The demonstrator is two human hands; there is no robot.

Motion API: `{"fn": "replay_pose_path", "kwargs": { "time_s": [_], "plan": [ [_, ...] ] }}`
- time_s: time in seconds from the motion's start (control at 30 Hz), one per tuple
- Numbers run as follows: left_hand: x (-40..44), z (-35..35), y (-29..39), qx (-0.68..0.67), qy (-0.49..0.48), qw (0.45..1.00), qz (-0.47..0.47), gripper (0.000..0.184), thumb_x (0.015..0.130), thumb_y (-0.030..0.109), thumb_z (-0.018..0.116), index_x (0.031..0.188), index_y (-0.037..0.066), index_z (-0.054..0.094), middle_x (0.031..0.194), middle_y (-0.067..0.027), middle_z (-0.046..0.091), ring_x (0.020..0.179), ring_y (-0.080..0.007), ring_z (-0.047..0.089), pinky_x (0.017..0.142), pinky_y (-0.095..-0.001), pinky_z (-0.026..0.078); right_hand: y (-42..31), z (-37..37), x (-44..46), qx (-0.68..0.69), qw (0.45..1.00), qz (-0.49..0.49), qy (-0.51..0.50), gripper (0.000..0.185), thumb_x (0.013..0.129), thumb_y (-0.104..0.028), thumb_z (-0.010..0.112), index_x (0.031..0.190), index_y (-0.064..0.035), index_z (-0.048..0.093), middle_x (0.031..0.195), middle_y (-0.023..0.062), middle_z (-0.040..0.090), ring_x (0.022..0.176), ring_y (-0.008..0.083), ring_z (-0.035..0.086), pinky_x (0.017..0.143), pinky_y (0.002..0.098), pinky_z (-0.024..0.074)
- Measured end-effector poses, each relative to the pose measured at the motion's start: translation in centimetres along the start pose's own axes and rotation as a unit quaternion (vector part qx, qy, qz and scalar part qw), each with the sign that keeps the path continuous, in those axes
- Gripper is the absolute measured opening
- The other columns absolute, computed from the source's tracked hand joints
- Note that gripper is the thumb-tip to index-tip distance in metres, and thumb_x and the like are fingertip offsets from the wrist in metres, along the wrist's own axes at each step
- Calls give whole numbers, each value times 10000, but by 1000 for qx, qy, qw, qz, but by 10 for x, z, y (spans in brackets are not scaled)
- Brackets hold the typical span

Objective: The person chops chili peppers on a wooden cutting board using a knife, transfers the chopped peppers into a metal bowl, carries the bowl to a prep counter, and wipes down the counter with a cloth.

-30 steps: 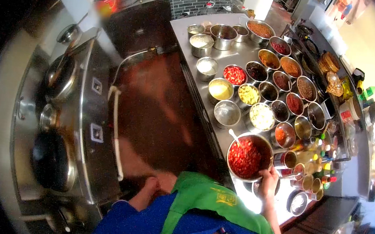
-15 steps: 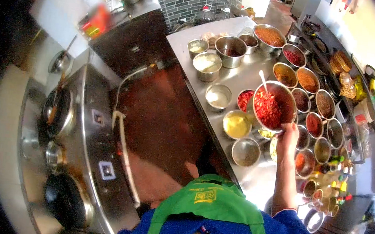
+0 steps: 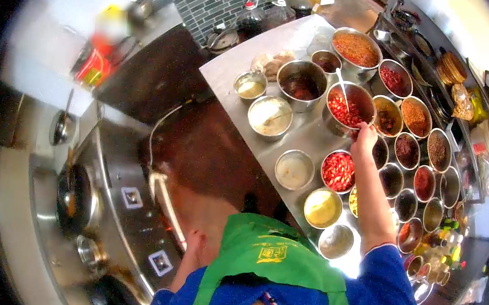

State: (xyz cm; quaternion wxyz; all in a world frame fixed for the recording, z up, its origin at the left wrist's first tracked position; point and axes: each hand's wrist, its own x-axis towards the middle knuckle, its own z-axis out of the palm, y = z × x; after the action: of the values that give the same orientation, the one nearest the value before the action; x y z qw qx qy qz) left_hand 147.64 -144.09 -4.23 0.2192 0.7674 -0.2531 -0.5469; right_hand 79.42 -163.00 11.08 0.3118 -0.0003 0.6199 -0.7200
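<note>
My right hand (image 3: 365,136) grips the near rim of a metal pot (image 3: 348,111) of chopped red chillies, with a white spoon (image 3: 342,90) standing in it. The pot is at the steel table's middle, between a pot of dark sauce (image 3: 302,86) and a pot of brown paste (image 3: 387,115). Below it sits a bowl of cut red peppers (image 3: 338,171). My left hand (image 3: 196,243) hangs low beside the green apron (image 3: 276,252), small and blurred; its fingers cannot be made out.
Many metal pots of spices and sauces cover the steel table (image 3: 229,71). Bottles (image 3: 448,242) stand at the right. On the left is a stove (image 3: 132,218) with a wok (image 3: 75,198). A red bucket (image 3: 96,68) is at the upper left.
My right hand has carried the pot of chillies from the table's near end to its middle, among the farther pots. My left hand, hidden half a second ago, shows again.
</note>
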Motion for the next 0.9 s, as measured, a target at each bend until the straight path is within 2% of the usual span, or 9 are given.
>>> {"fn": "replay_pose_path", "kwargs": {
  "time_s": [0.1, 0.2, 0.3, 0.43, 0.53, 0.6, 0.63, 0.73, 0.9],
  "plan": [
    [49, 30, 62, 23, -23, 995, 92, 107, 893, 125, 624, 972, 52, 619, 847, -40, 622, 732, -139, 595, 620, -288, 501, 26, 5, 23, 25, 999, 20, 26, 128, 819, -36, 588, 942, -53, 560, 752, 72, 625, 532, 179, 581, 441, 304, 458],
    [23, 81, 194, 124, -38, 973, 188, 100, 904, 128, 629, 971, 54, 624, 833, -23, 610, 734, -127, 584, 634, -273, 489, 31, 20, 18, 56, 996, 19, 63, 121, 812, -24, 581, 928, -54, 560, 749, 69, 618, 507, 172, 550, 444, 301, 459],
    [90, 108, 247, 66, -112, 960, 248, 94, 918, 109, 624, 988, 46, 627, 848, -19, 617, 755, -115, 574, 676, -256, 481, 58, 18, 46, 35, 993, 13, 108, 99, 803, -21, 580, 892, -59, 563, 756, 66, 614, 506, 179, 547, 449, 305, 463],
    [99, 160, 379, 88, -209, 922, 313, 95, 932, 71, 613, 1016, 30, 622, 879, -27, 625, 788, -114, 577, 738, -260, 488, 55, 37, 38, 43, 988, 25, 143, 100, 835, -22, 572, 911, -76, 535, 773, 68, 601, 553, 193, 546, 496, 305, 478],
    [100, 194, 463, 83, -259, 894, 355, 94, 944, 64, 609, 1023, 15, 614, 882, -37, 628, 804, -131, 590, 766, -282, 506, 75, 30, 47, 30, 988, 11, 152, 113, 917, -152, 614, 935, -64, 545, 817, 74, 635, 557, 198, 578, 494, 317, 482],
    [106, 212, 499, 57, -300, 878, 369, 97, 950, 68, 609, 1025, 7, 608, 881, -44, 630, 811, -144, 603, 775, -298, 517, 91, 15, 44, -25, 989, 17, 142, 253, 971, -285, 624, 924, -56, 527, 782, 65, 622, 549, 177, 575, 478, 317, 476],
    [102, 221, 515, 35, -324, 882, 340, 101, 952, 63, 607, 1033, 3, 604, 885, -49, 631, 818, -151, 612, 780, -307, 526, 77, 21, 28, -67, 979, 55, 186, 306, 975, -323, 627, 914, -55, 494, 726, 53, 569, 539, 152, 548, 476, 301, 474],
    [92, 263, 542, -17, -400, 879, 259, 118, 959, 52, 601, 1062, -5, 591, 907, -64, 632, 834, -167, 639, 787, -327, 548, 53, 49, -5, -143, 957, -34, 251, 311, 972, -322, 630, 957, -31, 520, 707, 51, 549, 533, 130, 522, 482, 277, 476],
    [86, 328, 549, 16, -468, 865, 181, 142, 973, 50, 587, 1105, -1, 581, 969, -72, 612, 827, -176, 659, 759, -315, 561, -27, 123, 8, -337, 929, -137, 59, 293, 977, -244, 599, 1102, 21, 610, 789, 88, 640, 570, 127, 576, 512, 279, 489]
  ]
}}
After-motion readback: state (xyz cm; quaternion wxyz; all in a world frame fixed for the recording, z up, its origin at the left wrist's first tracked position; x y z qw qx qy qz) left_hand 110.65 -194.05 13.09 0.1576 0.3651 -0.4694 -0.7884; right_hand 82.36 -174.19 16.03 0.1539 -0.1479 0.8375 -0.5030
